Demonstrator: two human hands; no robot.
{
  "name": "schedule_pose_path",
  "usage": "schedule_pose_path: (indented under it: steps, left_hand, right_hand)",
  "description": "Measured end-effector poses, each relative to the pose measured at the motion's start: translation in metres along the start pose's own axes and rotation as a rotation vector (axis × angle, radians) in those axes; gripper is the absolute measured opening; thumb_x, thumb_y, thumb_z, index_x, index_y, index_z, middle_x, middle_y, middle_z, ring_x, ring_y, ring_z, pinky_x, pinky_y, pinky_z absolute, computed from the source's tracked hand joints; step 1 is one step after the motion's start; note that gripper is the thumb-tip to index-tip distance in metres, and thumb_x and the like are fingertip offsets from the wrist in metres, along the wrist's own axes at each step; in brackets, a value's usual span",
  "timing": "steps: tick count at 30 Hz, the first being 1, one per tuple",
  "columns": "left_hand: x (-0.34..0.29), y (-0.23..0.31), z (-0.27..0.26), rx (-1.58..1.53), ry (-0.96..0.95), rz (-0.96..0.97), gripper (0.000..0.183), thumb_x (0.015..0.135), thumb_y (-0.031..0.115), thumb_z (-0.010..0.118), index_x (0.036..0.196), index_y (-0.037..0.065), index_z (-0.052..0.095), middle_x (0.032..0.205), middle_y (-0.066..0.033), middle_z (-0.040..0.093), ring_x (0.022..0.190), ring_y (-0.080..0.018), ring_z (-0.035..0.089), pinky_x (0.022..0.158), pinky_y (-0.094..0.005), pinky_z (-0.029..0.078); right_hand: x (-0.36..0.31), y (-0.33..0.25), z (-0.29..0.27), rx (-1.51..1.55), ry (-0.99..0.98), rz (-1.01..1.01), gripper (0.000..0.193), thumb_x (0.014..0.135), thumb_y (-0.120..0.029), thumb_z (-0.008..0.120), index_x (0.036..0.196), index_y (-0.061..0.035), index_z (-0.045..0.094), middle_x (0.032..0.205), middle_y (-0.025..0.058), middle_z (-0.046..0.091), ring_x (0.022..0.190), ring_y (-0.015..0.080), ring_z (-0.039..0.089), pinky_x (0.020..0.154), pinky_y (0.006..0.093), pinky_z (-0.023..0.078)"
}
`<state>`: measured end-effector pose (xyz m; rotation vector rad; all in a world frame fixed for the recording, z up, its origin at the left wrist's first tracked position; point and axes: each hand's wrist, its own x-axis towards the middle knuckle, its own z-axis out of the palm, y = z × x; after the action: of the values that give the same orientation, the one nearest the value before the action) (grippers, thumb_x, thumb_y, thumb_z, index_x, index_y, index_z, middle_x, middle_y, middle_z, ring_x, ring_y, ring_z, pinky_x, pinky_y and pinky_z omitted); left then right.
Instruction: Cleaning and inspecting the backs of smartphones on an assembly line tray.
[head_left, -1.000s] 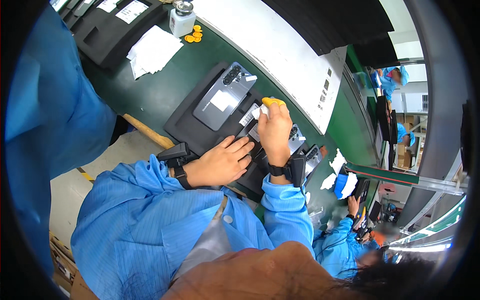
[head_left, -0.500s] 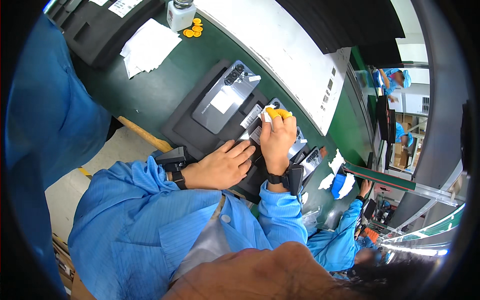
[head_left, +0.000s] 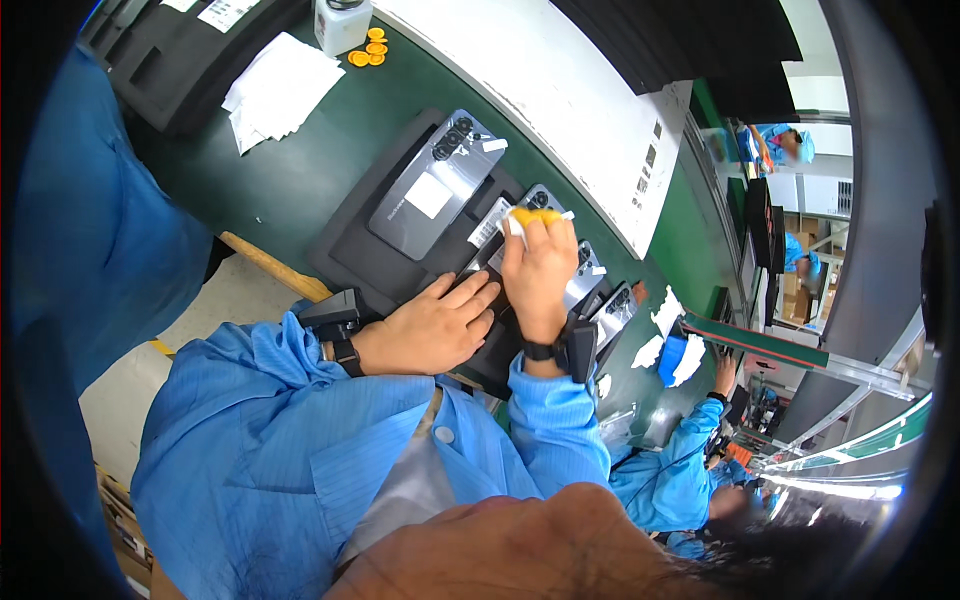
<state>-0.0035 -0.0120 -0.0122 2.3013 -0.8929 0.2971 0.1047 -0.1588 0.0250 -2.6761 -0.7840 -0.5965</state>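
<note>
A black foam tray (head_left: 345,255) lies on the green bench and carries several silver phones, backs up. The nearest one, a silver phone (head_left: 435,185), has a white sticker on it. My right hand (head_left: 538,270) is closed on a small yellow pad with a white wipe (head_left: 530,218) and presses it on the second phone (head_left: 545,198). My left hand (head_left: 430,325) lies flat on the tray just left of it, fingers spread, holding nothing. Both wrists wear dark bands.
White paper wipes (head_left: 275,90), a white bottle (head_left: 340,22) and several yellow discs (head_left: 365,52) sit at the bench's far left. A white panel (head_left: 560,110) runs behind the tray. Another worker in blue (head_left: 670,480) reaches to the bench at right. More black trays (head_left: 190,50) sit at upper left.
My right hand has slid the yellow pad a little along the phone's back. My left hand stays flat on the tray. The view shifted slightly.
</note>
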Motion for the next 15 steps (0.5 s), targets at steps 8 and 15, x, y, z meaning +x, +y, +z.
schedule_pose_path:
  steps: [8, 15]
  left_hand:
    - [0.001, 0.000, 0.002, 0.007, -0.029, 0.016, 0.037, 0.089, 0.029, 0.066, 0.115, 0.002, 0.067, 0.138, -0.0176, 0.055, 0.133, -0.0340, 0.046, 0.103, -0.0477, 0.042]
    - [0.003, 0.003, -0.001, 0.044, -0.048, -0.033, 0.038, 0.088, 0.028, 0.066, 0.117, 0.003, 0.065, 0.139, -0.0171, 0.054, 0.134, -0.0325, 0.046, 0.104, -0.0492, 0.041]
  right_hand:
    - [-0.001, 0.030, -0.010, -0.064, 0.066, 0.072, 0.008, 0.079, -0.007, 0.070, 0.086, -0.0033, 0.069, 0.086, 0.0140, 0.062, 0.078, 0.0349, 0.058, 0.070, 0.0454, 0.047]
    - [0.012, 0.007, 0.005, 0.042, 0.003, -0.026, 0.021, 0.074, -0.002, 0.064, 0.095, -0.0030, 0.068, 0.093, 0.0158, 0.060, 0.088, 0.0360, 0.058, 0.074, 0.0455, 0.048]
